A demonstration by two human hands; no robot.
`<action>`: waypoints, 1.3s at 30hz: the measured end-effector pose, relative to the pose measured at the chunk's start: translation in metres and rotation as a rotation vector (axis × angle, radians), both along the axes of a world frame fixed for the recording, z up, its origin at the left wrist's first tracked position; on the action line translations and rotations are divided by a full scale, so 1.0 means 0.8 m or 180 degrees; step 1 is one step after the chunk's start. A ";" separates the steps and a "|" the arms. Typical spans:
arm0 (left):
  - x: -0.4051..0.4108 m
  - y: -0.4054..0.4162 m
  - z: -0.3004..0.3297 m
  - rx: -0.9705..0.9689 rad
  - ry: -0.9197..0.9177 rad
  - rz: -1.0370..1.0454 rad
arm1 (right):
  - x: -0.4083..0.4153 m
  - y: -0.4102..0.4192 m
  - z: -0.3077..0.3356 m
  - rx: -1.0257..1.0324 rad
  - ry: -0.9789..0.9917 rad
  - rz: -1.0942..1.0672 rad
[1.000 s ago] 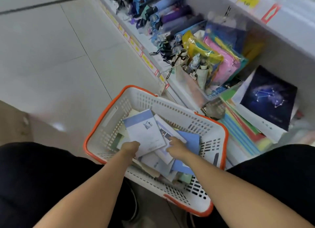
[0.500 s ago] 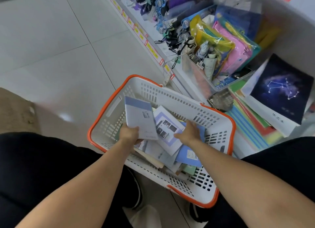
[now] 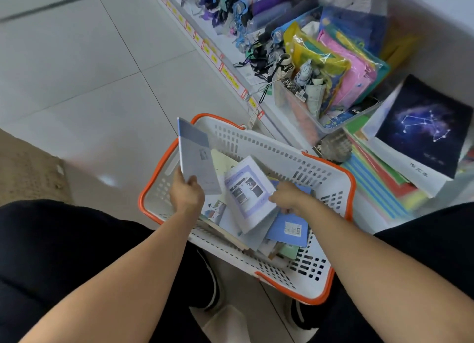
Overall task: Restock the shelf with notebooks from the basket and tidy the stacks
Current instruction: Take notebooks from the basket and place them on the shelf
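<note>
A notebook (image 3: 196, 155) with a blue top stands tilted up over the left side of the basket (image 3: 331, 168), and the left hand (image 3: 186, 192) pinches its bottom corner with curled fingers, likely to lift it out for the shelf (image 3: 279, 117). Beside it, the right hand (image 3: 288, 197) curls its fingers on the edge of a pale purple notebook (image 3: 247, 189) atop the pile in the basket, probably to pick it next. To the right, the shelf holds a stack of colored notebooks (image 3: 379, 186) under a dark starry one (image 3: 420, 124).

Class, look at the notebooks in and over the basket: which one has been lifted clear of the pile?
The grey-blue notebook, gripped by the left hand and tilted up above the basket. The others lie in the heap.
</note>
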State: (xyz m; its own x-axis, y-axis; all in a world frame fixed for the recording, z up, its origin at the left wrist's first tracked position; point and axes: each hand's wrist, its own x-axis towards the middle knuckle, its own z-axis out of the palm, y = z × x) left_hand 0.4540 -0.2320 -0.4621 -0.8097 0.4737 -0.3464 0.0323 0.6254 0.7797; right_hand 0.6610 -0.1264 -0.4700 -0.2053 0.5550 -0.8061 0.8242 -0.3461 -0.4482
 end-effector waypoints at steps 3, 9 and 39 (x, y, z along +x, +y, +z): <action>0.002 0.008 0.010 0.0256 0.0126 -0.0076 | -0.002 0.022 0.080 -0.0105 0.0821 -0.0392; -0.008 0.017 0.037 0.0786 0.0174 -0.0058 | 0.024 0.054 0.209 0.0803 0.2056 -0.0918; 0.056 0.257 0.477 0.2316 -0.1782 -0.2751 | 0.040 0.119 0.457 0.0881 0.3940 -0.1910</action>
State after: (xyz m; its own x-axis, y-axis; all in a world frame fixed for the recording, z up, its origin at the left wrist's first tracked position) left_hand 0.4988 -0.0265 -0.0805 0.0321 0.9992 0.0220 -0.2299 -0.0141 0.9731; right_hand 0.6933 -0.0313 -0.1042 -0.3709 0.9194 -0.1309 -0.3900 -0.2821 -0.8765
